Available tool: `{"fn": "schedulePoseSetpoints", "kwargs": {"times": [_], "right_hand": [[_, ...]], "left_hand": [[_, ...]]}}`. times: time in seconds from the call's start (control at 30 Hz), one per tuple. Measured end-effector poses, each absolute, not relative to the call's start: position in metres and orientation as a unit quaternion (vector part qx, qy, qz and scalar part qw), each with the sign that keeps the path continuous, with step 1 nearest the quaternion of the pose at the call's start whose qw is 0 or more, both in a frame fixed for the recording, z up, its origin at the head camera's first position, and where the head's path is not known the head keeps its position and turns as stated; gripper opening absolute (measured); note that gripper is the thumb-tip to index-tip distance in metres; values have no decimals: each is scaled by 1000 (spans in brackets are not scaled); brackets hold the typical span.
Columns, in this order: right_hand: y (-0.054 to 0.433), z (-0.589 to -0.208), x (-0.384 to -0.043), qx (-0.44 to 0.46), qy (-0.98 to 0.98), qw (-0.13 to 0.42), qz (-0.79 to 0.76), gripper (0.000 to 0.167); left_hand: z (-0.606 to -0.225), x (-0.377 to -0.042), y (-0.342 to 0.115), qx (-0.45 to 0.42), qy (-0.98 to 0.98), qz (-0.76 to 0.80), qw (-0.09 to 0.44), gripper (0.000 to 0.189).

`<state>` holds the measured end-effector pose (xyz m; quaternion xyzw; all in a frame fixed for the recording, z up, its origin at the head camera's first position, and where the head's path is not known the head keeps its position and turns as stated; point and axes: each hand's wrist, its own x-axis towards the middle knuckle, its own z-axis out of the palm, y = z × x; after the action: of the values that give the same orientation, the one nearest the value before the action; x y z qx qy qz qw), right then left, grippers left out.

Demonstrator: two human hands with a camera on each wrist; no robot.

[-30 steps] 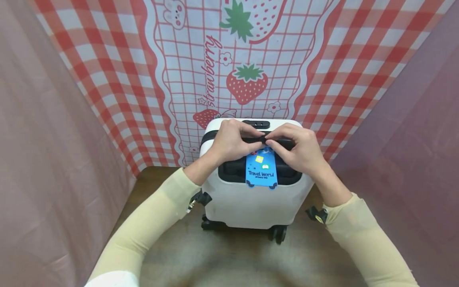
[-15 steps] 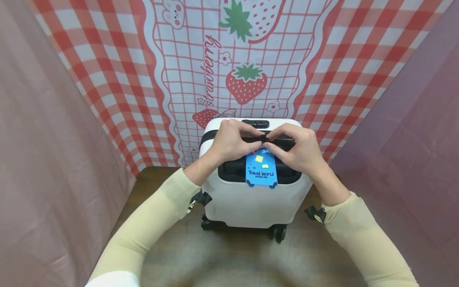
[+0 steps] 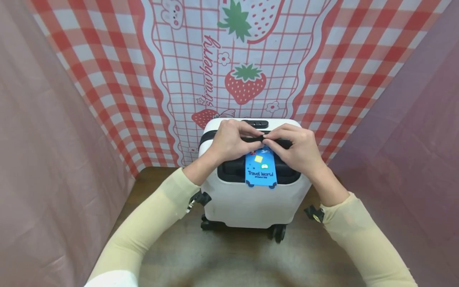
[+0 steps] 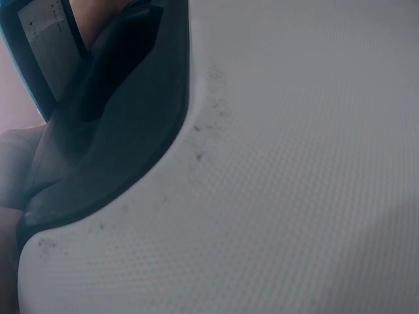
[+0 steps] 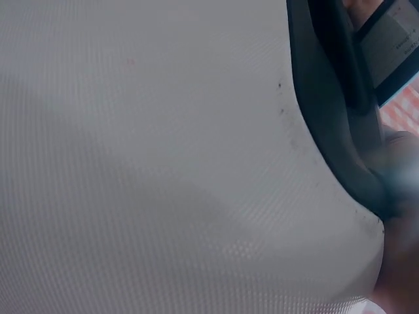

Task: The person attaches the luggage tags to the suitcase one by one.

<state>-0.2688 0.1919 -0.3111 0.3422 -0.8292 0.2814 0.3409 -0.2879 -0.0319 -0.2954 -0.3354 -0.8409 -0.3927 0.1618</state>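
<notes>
Blue tag (image 3: 261,172) strap pinched, both hands (fingers curled).

Soft, even light and a sharp head view with slightly bowed edges; both wrist views are dim, close and blurred.

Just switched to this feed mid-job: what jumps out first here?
A small white suitcase stands upright on the wooden floor, against a red-checked strawberry cloth. The left hand and right hand meet over its black top handle, fingertips pinching something small and dark at the top of a blue "Travel World" luggage tag hanging down the front.
</notes>
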Motion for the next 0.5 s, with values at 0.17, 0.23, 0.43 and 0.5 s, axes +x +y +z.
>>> {"fn": "schedulePoseSetpoints", "kwargs": {"times": [0.17, 0.23, 0.43, 0.5], "right_hand": [[193, -311, -269, 353, -827, 344, 271, 26], [193, -311, -270, 358, -826, 340, 272, 27], [193, -310, -270, 359, -824, 335, 283, 24], [192, -310, -270, 357, -825, 336, 282, 23]], "left_hand": [[-296, -288, -32, -346, -831, -404, 163, 20], [-297, -288, -33, -347, -830, -404, 164, 20], [-297, -288, -33, -346, -836, -395, 160, 23], [-297, -288, -33, -343, -840, -392, 153, 24]]}}
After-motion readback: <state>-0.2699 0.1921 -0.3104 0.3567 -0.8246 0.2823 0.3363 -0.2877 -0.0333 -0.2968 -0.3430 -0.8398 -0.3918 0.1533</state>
